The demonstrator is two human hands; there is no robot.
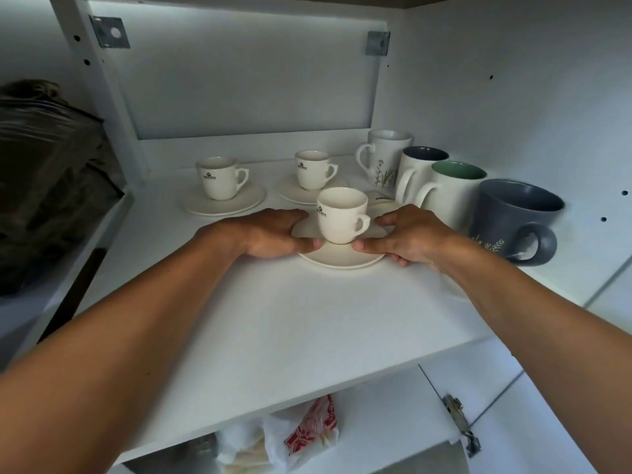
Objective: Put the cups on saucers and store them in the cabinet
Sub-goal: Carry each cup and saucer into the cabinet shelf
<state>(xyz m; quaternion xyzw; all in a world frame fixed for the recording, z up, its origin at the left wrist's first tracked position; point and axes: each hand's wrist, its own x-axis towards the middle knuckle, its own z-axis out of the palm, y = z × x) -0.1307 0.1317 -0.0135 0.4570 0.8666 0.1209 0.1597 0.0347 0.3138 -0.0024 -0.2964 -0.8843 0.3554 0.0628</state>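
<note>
A small white cup (341,213) with a black logo stands upright on a white saucer (342,258) in the middle of the white cabinet shelf (273,319). My left hand (270,234) grips the saucer's left rim and my right hand (410,234) grips its right rim, thumbs on top. Two more matching cups sit on their own saucers further back: one at the left (221,177) on a saucer (224,203), one in the centre (313,169) on a saucer (294,193).
Several mugs line the shelf's right side: a white flowered one (384,155), a white one with dark inside (422,167), one with green inside (455,189) and a grey-blue one (513,220). A dark bundle (51,172) fills the left compartment. Packets (307,432) lie below.
</note>
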